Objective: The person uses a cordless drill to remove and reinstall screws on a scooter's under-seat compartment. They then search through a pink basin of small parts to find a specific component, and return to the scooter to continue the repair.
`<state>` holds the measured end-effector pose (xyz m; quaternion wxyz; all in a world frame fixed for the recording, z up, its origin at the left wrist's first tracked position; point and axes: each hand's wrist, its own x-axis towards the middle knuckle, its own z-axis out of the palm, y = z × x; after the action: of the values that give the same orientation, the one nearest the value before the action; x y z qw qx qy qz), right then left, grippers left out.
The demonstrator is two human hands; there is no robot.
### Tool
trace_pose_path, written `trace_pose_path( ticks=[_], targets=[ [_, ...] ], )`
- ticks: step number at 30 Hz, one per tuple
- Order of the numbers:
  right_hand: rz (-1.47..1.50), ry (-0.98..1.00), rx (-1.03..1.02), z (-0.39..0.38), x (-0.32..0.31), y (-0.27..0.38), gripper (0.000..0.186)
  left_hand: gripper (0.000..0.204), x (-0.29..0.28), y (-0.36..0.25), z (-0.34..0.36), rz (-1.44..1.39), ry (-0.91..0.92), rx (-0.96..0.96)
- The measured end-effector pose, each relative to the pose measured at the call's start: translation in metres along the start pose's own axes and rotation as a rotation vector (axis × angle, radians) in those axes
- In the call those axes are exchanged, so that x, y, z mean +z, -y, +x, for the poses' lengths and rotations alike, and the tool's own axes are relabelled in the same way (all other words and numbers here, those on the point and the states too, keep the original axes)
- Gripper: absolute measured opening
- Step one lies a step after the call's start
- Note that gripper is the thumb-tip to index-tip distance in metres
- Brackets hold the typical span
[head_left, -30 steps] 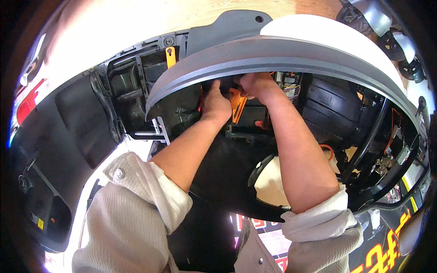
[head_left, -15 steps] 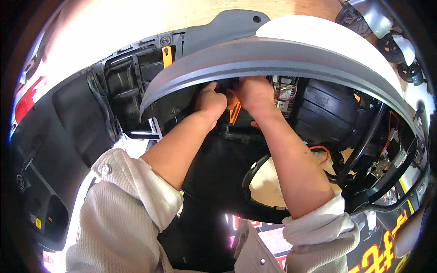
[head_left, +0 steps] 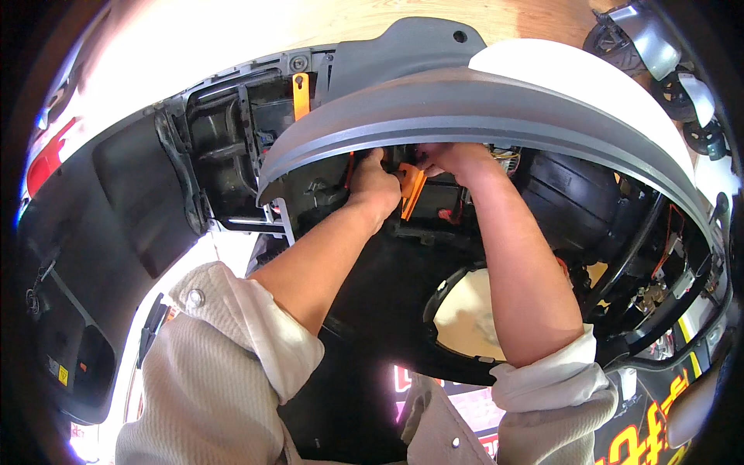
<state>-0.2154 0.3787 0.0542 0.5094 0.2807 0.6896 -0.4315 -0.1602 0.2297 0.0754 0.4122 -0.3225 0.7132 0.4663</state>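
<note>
Both my hands reach under the rim of a dark grey curved panel (head_left: 380, 112), into the black inside of what looks like a vehicle body. My left hand (head_left: 374, 190) is closed, thumb pointing up and partly under the rim. Its finger side sits against an orange strap-like bracket (head_left: 414, 192); what it grips is hidden. My right hand (head_left: 463, 164) is just right of that bracket. Its fingers are curled together, tips in shadow under the rim, and I cannot make out what they hold. A small red part (head_left: 444, 215) shows below it.
A second orange strap (head_left: 301, 97) stands upright beyond the panel's left end. Left lies a large open black cover (head_left: 116, 232). A round opening (head_left: 469, 318) shows under my right forearm, with black tubing (head_left: 632, 248) farther right. Small wheeled items (head_left: 620, 39) stand far right.
The view has shifted slightly, so most things sit a little farther right. My right hand has turned, its fingers now drawn toward the orange bracket, which shows more fully. My left hand stays beside it.
</note>
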Motion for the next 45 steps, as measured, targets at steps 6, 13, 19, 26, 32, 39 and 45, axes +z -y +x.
trace_pose_path(
  ticks=[6, 13, 19, 26, 32, 39, 45],
  targets=[
    [-0.695, -0.445, -0.333, -0.005, 0.026, -0.014, 0.03, 0.048, 0.008, 0.027, 0.026, 0.14, -0.104, 0.048],
    [-0.472, -0.463, -0.36, 0.008, -0.004, -0.057, 0.031, 0.034, 0.007, 0.016, 0.03, 0.139, -0.173, 0.118],
    [-0.285, -0.54, -0.42, 0.034, 0.0, -0.054, 0.027, 0.034, 0.003, -0.014, 0.017, 0.405, -0.234, 0.232],
    [-0.307, -0.623, -0.259, 0.006, 0.025, -0.042, 0.036, 0.024, 0.007, 0.0, 0.026, 0.19, -0.359, 0.263],
    [-0.65, -0.628, -0.514, 0.016, 0.014, -0.044, 0.029, 0.02, 0.018, 0.001, 0.038, -0.019, -0.384, 0.274],
    [-0.488, -0.513, -0.371, 0.012, 0.013, -0.022, 0.043, 0.035, 0.009, -0.012, 0.022, 0.309, -0.333, 0.349],
    [-0.419, -0.498, -0.348, 0.028, 0.011, -0.022, 0.032, 0.036, 0.006, -0.013, 0.045, 0.481, -0.303, 0.412]
  ],
)
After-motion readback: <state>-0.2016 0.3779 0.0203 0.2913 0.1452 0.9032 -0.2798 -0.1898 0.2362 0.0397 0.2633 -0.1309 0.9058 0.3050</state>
